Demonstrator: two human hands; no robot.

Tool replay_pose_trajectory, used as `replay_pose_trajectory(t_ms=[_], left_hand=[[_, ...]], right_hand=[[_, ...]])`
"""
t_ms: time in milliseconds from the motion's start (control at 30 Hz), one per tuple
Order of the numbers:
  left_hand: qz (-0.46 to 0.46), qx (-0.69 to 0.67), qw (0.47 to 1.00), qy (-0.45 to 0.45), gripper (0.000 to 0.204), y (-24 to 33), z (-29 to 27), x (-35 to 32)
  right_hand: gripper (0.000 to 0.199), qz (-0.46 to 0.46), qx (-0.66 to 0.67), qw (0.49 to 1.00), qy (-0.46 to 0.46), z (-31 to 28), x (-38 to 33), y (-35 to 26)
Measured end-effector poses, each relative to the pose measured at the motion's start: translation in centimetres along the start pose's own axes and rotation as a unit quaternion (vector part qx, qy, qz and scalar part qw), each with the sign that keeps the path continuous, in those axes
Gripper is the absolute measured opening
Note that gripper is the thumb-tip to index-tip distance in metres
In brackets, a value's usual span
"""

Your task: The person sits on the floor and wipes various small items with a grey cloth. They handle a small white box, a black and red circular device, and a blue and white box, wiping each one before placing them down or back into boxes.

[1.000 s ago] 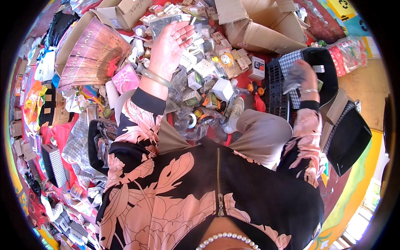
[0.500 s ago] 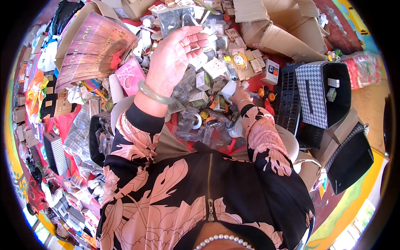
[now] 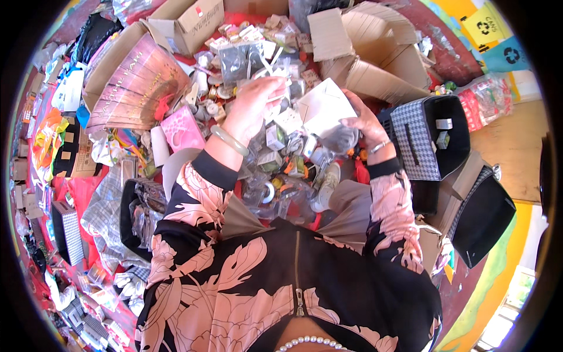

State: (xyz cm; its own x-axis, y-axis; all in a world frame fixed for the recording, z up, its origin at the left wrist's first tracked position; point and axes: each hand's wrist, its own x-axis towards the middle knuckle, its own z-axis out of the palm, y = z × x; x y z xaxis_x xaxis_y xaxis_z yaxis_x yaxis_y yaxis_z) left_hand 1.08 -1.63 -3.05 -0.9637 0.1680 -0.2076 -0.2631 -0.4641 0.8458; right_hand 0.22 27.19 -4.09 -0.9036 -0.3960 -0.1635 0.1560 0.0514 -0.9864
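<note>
My left hand [image 3: 255, 108], with a pale green bangle [image 3: 230, 141] on the wrist, is raised over the heap of small boxes and packets [image 3: 281, 158]. Its fingertips pinch a small clear packet [image 3: 280, 82]. My right hand [image 3: 365, 124] is level with it on the right. It grips the edge of a flat white square packet [image 3: 321, 108], and a crumpled clear plastic bag [image 3: 340, 139] hangs just under it. The two hands are about a hand's width apart, with the white packet between them.
A black box with a checked side [image 3: 419, 138] stands open to the right, with a black bin [image 3: 484, 220] beside it. Cardboard boxes [image 3: 375, 58] lie at the back. A pink patterned fan-shaped stack [image 3: 135, 88] is at the left, next to a pink card [image 3: 183, 130].
My right hand has left the checked black box and come in to the middle, where it now holds the white packet. My left hand has stayed raised over the heap.
</note>
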Motion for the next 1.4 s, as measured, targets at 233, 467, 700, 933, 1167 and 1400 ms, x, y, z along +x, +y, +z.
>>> replay_pose_trajectory(t_ms=[233,467,700,933,1167,1400], left_hand=[[-0.116,-0.208,0.927,-0.288,0.062,-0.2,1.9,-2.0],[0.026,-0.189,0.966,-0.174,0.062,0.8,1.6,-2.1],[0.346,0.057,0.935,-0.053,0.076,1.3,2.0,-1.7],[0.59,0.524,0.607,-0.093,0.071,-0.1,2.9,-2.6],[0.632,0.53,0.556,-0.102,0.053,-0.9,3.5,-3.0],[0.63,0.525,0.557,-0.129,0.06,-0.7,3.6,-3.4]], right_hand=[[0.111,-0.104,0.209,0.972,0.036,6.4,-4.4,-5.3],[0.086,-0.077,0.145,0.985,0.052,6.2,-2.6,-4.2],[0.08,-0.034,0.178,0.983,0.034,4.9,-3.1,-5.4],[0.092,-0.044,0.243,0.969,0.007,6.3,-2.4,-4.3],[0.087,-0.029,0.266,0.963,-0.012,5.3,-3.1,-3.3],[0.087,-0.064,0.28,0.957,0.029,5.4,-3.1,-3.2]])
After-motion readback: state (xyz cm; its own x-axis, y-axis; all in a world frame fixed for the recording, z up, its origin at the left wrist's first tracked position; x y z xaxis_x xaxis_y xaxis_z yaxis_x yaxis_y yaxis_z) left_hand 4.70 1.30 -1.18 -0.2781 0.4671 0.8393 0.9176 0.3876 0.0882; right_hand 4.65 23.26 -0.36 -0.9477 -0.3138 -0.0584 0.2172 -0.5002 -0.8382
